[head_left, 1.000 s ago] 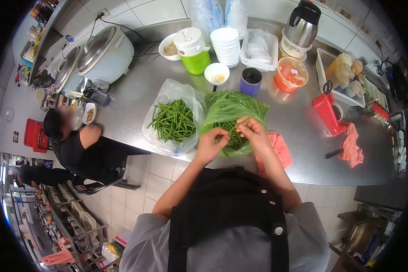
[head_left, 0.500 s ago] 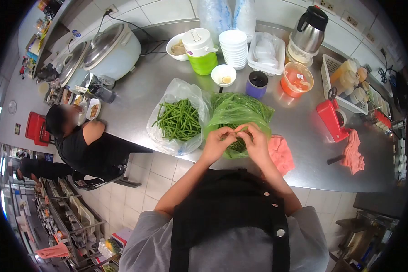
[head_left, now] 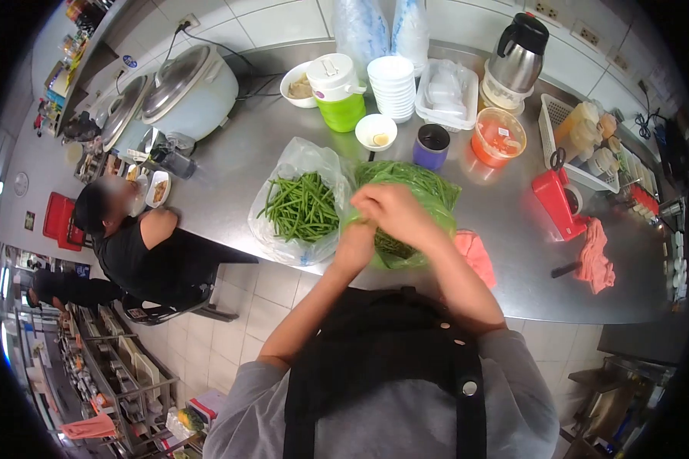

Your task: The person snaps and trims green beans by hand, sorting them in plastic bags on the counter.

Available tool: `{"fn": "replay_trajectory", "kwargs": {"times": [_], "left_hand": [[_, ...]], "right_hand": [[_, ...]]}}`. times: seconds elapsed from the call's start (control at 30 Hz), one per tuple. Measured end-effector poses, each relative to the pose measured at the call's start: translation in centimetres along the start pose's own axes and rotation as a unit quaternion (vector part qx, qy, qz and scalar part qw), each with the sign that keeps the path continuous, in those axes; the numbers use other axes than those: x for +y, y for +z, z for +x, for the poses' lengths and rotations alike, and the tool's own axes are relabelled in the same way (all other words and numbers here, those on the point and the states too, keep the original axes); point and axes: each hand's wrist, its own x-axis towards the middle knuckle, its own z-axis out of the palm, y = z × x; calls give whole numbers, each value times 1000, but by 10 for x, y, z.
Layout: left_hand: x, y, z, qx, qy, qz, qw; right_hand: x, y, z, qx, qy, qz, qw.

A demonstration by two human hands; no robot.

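My left hand is closed at the front left edge of a green plastic bag holding beans, its fingertips partly covered by my other hand. My right hand reaches across above it, fingers pinched together over the gap between the bags. Whatever the fingers hold is too small or hidden to make out. Just left of both hands, a clear plastic bag stands open with a heap of short green bean pieces in it. More green beans show in the green bag beneath my right forearm.
Behind the bags stand a small white bowl, a purple cup, a green-and-white jug and an orange tub. A pink cloth lies at the front edge. At left, a person in black sits by the counter.
Both hands have shifted left, from over the green bag toward the clear bag. My right hand has crossed above my left. The bags have stayed in place.
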Motion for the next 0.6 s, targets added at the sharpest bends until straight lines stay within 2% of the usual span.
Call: {"fn": "replay_trajectory", "kwargs": {"times": [0.03,0.07,0.1,0.13,0.17,0.2,0.27,0.4,0.47,0.6], "left_hand": [[-4,-1,-3,-14,-48,2,999],[-6,-1,-6,-16,-51,-1,999],[0,-11,-4,16,-27,-19,999],[7,-18,-1,51,1,-36,998],[11,-18,0,66,14,-39,997],[12,-18,2,66,19,-39,997],[13,-13,4,46,34,-14,998],[12,-9,11,79,33,-31,996],[9,-14,15,55,75,1,996],[16,-27,13,8,53,61,997]], "right_hand": [[2,-11,-9,-48,57,26,997],[5,-21,-19,-94,114,51,988],[17,-23,-28,-93,118,50,987],[39,-18,-38,-120,146,-114,975],[60,-10,-46,-143,171,-273,936],[84,4,-54,-138,172,-274,936],[123,30,-72,81,166,-303,935],[97,23,-78,77,197,-299,930],[89,16,-80,88,189,-269,940],[73,-1,-87,105,176,-197,959]]}}
